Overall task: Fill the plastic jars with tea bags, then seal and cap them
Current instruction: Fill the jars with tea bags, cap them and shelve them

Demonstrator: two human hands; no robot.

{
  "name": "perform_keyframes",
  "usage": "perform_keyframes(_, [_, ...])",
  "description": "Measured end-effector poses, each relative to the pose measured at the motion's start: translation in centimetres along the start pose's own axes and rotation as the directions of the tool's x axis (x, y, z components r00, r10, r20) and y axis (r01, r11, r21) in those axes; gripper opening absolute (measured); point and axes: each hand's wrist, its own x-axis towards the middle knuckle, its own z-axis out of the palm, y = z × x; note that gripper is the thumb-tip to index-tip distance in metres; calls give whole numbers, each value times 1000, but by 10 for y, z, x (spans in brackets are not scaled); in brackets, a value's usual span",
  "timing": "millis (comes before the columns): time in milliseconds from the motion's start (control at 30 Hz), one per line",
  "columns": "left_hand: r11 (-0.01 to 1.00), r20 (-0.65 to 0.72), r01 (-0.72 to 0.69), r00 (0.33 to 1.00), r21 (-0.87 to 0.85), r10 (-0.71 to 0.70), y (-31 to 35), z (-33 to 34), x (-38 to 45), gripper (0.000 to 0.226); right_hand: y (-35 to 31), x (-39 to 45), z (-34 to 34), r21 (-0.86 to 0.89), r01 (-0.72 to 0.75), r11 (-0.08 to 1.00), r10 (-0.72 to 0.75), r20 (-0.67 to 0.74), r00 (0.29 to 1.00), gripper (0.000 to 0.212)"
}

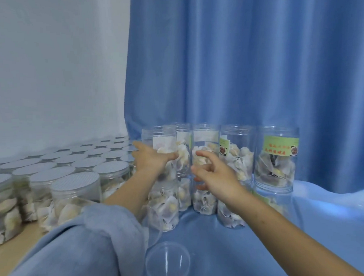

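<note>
Hands reach out to stacked jars, left gripping.

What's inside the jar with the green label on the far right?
The green-label jar holds white tea bags in its lower half; its top is empty. The label hides some contents.

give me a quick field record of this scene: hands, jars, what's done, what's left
left hand: grips the top open jar of a stack
right hand: fingers spread, reaching at the stacked jars, holding nothing
open jars: filled with tea bags, uncapped, stacked before the blue curtain
sealed jars: rows on the left, white seals on top
empty jar: near the camera, on blue cloth
left to do: seal and cap the open jars
</note>
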Motion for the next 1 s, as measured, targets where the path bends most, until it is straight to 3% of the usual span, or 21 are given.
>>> perform_keyframes(167, [999, -22, -45, 999, -15, 44, -24, 18, 22, 124, 21, 9, 3, -8, -74, 997, 74, 5, 997, 35])
perform_keyframes(267, [985, -117, -172, 979, -24, 168, -32, 19, 15, 106, 24, 4, 7, -51, -99, 994, 101, 31, 994, 43])
perform_keyframes(367, [955, -166, -293, 945, -37, 284, -34, 12, -7, 107, 14, -5, 8, -74, -68, 995, 70, 20, 997, 51])
perform_keyframes(467, [913, -77, -403, 914, -63, 398, -27, 4, -43, 106, -10, -17, 8, -83, 16, 996, -15, 13, 1000, 65])
perform_keyframes(533, [887, -1, -443, 895, -132, 447, -17, 1, -71, 91, -27, -28, 5, -30, 68, 997, -68, 12, 998, 67])
perform_keyframes(600, [864, -22, -467, 882, -187, 471, -8, 1, -96, 69, -40, -41, 0, 38, 73, 997, -72, -23, 997, 78])
perform_keyframes(700, [884, -26, -432, 900, -177, 435, -1, 3, -132, 70, -48, -65, -14, 34, 35, 999, -33, -54, 998, 92])
perform_keyframes(833, [959, 16, -239, 970, -151, 244, -12, 10, -186, 85, -38, -111, -33, -54, -25, 998, 21, -73, 997, 75])
perform_keyframes(1000, [966, 70, -166, 981, -197, 183, -45, 12, -254, 99, -11, -168, -47, -304, -24, 952, 30, 16, 999, 66])
